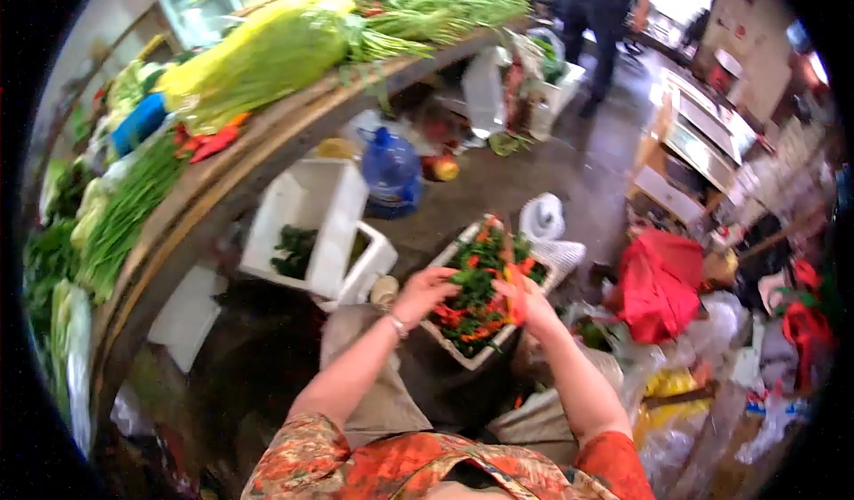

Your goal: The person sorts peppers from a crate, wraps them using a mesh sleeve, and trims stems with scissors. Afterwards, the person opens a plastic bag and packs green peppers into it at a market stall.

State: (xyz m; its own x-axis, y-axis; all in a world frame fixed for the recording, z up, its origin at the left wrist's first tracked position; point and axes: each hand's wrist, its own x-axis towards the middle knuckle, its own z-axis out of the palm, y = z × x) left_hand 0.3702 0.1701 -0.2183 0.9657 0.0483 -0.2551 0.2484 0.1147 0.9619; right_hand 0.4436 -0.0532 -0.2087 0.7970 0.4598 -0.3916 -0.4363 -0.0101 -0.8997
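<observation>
Between my knees stands a white foam box [471, 358] filled with leafy greens [474, 288] and red and orange peppers [485, 329]. My left hand [429, 292] reaches over the box's left side, its fingers apart and touching the greens. At the right side of the box, my right hand [527, 302] is at some orange-red strips that look like peppers or ties. Blur hides its fingertips and whether it grips them.
Left of the box are a white foam container [347, 224] and a blue plastic jug [391, 173]. A vegetable-laden wooden table [205, 166] curves along the left. A red bag [660, 282] and plastic bags lie right. A person [600, 20] stands at the back.
</observation>
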